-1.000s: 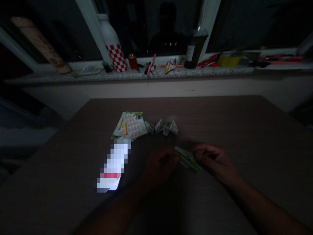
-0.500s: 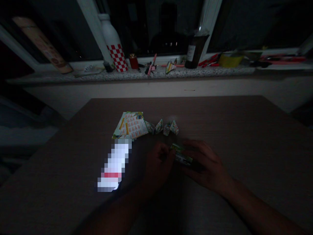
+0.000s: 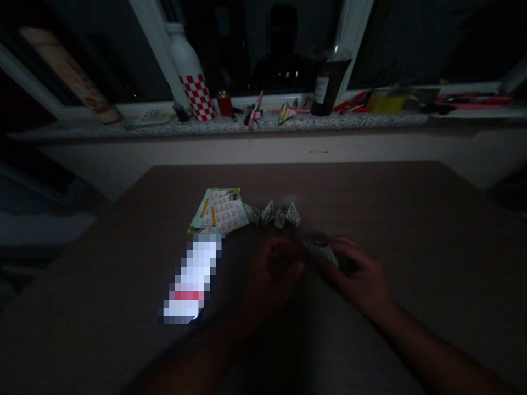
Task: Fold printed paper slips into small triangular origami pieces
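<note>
In the dim light a small piece of folded printed paper (image 3: 324,252) is held above the table between my hands. My right hand (image 3: 362,274) is closed on its right side, with the thumb below and the fingers behind. My left hand (image 3: 269,277) has its fingers curled, and their tips meet the paper's left end; the exact grip there is dark and blurred. Beyond the hands, several small folded paper shapes (image 3: 268,213) stand in a row. Left of them lies a fanned stack of printed sheets (image 3: 226,213).
A lit phone (image 3: 193,277), its screen pixelated, lies left of my left hand on the brown table (image 3: 370,197). Along the windowsill (image 3: 230,127) stand a white bottle with red checks (image 3: 197,96), a dark cup (image 3: 325,88), a red jar (image 3: 224,104) and several pens.
The paper has been turned over between my hands, from a green printed side to a paler one. My right hand's fingers have shifted from lying across it to gripping its right side.
</note>
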